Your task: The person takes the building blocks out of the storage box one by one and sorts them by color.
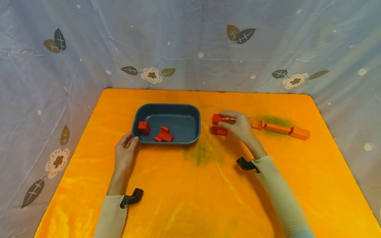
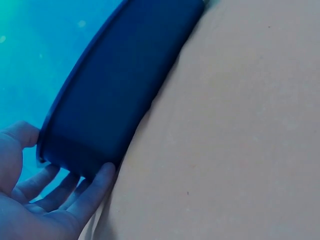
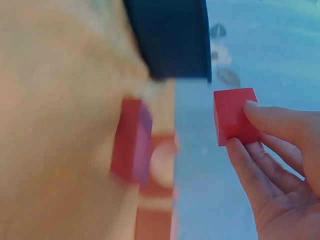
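Note:
My left hand (image 1: 124, 152) grips the near left corner of a dark blue-grey plastic bin (image 1: 166, 142), thumb at the rim and fingers against the outer wall. The left wrist view shows those fingers on the bin's side (image 2: 100, 90). Inside the bin are an upright red block (image 1: 144, 127) and red curved pieces (image 1: 164, 135). To the right of the bin, my right hand (image 1: 239, 127) pinches a red block (image 3: 235, 116) between thumb and fingertips, raised above the table in the right wrist view. Just below it in the head view lies another red block (image 1: 219, 131).
A row of orange-red blocks stretches rightward behind my right hand, with a long orange block (image 1: 276, 128) and a thicker one (image 1: 299, 133) at its end. An orange cloth (image 1: 184, 191) covers the table. Patterned curtains (image 1: 196, 39) hang around the back and sides.

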`<action>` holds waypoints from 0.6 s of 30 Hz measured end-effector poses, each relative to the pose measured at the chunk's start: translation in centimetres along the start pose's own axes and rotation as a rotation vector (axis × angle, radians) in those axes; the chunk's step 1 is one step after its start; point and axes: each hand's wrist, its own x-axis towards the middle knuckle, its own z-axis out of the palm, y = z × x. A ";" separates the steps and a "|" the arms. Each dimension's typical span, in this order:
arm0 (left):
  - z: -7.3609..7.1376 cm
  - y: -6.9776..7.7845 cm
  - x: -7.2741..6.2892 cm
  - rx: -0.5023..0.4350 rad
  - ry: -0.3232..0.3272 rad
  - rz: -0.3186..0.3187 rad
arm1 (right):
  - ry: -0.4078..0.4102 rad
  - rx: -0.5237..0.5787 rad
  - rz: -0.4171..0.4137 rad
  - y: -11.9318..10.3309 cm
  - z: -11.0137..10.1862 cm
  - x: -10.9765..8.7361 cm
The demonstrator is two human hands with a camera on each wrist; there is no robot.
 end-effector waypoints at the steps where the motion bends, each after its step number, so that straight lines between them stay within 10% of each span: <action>1: 0.0 0.0 0.0 -0.002 0.001 0.000 | 0.007 -0.013 0.009 0.5 -0.6 -0.4; 18: -0.1 0.1 0.0 0.040 0.007 -0.007 | 0.021 -0.143 0.020 5.4 -3.5 -3.5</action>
